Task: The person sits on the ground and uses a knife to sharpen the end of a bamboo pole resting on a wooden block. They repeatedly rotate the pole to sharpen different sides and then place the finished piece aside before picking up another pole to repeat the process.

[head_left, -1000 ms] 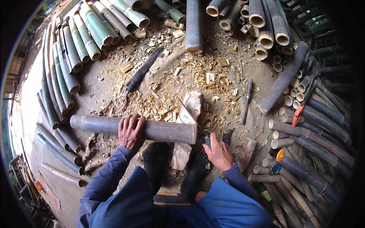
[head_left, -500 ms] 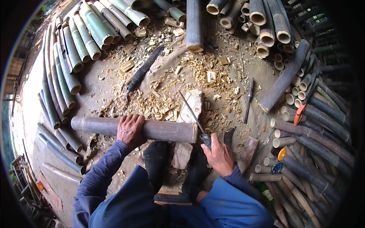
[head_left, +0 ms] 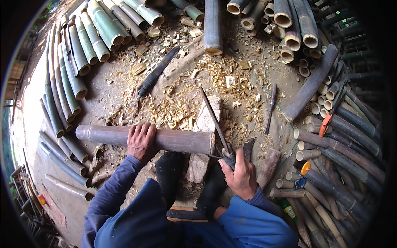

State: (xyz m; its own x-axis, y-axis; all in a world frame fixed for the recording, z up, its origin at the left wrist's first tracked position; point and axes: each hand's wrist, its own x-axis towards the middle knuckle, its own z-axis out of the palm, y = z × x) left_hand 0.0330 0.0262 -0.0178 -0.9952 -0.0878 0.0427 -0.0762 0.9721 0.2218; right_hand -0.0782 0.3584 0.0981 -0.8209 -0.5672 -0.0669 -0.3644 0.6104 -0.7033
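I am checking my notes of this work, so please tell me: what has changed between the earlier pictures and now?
The right hand has turned its knife: the tip has swung forward and slightly right, and more of the flat shows. Nothing was taken up or let go. The left hand stays on the bamboo tube, which has barely moved.

Purplish brown on the bamboo tube [head_left: 178, 141], faintly streaked, with a tan cut rim [head_left: 212, 144] — and dark grey on the knife blade [head_left: 213, 115]! Golden-yellow shavings [head_left: 178, 118], pale pinkish block [head_left: 205, 120], navy sleeves [head_left: 111, 188], bright blue trousers [head_left: 128, 219], black footwear [head_left: 169, 173] — and that tool handle [head_left: 324, 126], vivid orange!
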